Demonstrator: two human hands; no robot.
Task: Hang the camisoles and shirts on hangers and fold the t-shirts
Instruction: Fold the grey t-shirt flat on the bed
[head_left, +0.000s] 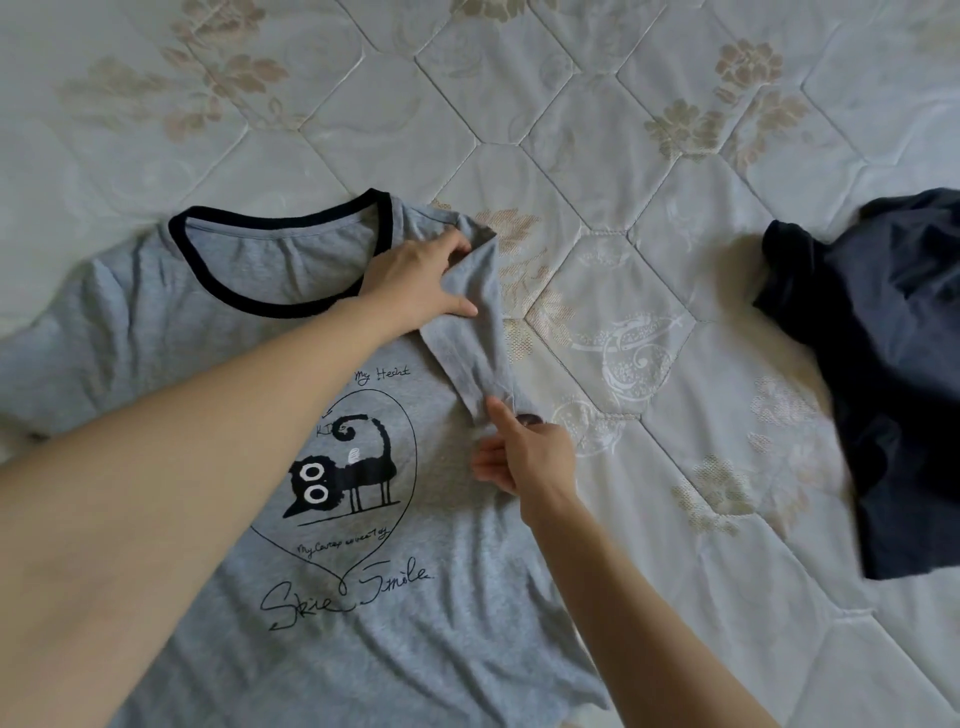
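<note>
Grey t-shirt (218, 364) flat, front up, on quilted mattress (623, 130); black neck trim, cat-in-heart print (343, 478) at chest. Left hand (415, 280) at shoulder, thumb and fingers pinching folded-in sleeve (475, 332) near top. Right hand (524, 457) below, fingers curled, thumb pressing on sleeve's lower end. Dark navy garment (883, 374) crumpled on mattress, well apart, far right.

I have a single head-worn view, looking forward and steeply down from close above onto a quilted mattress (597, 156), my forearms reaching in from the bottom edge.
</note>
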